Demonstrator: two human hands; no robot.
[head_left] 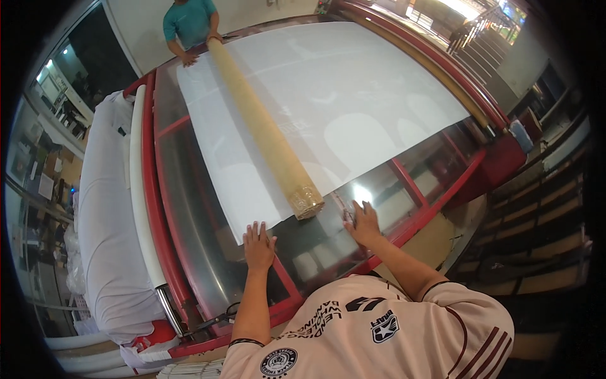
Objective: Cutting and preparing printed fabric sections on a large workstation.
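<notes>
A large white sheet [360,82] lies spread over a glass-topped, red-framed table. Across it runs a long tan roll [255,123], its wrapped end close to me. My left hand [259,246] lies flat with fingers spread, its fingertips at the sheet's near left corner. To the right of the roll's end, my right hand [363,225] rests open on the glass, fingers apart. Beside its fingers is a thin pale strip with reddish marks [341,205]; whether I touch it I cannot tell.
At the far end a person in a teal shirt [189,25] has hands on the roll and the sheet. Black-handled scissors [221,317] lie at the near left of the red frame [410,183]. A white roller [139,189] and draped white fabric [110,215] line the left side.
</notes>
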